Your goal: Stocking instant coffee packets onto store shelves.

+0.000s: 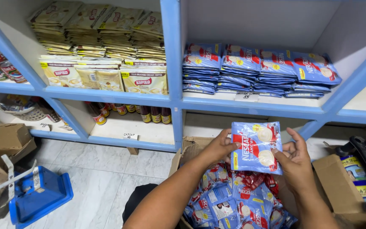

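**Two hands, one stack of blue sachets**

Both hands — left hand (219, 148), right hand (291, 159) — clasp the stack of sachets (256, 146) by its side edges. Just below the grip, a cardboard box (189, 146) of more sachets; above, blue shelves (250, 104).

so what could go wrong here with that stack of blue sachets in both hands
The blue sachets are pinched only at their edges by the left hand and right hand, so loose ones might slide out and drop back into the open carton. The shelf stacks already lean and overhang at the right end; adding more there could tip them. The blue scale sits on the floor nearby, a possible trip point.
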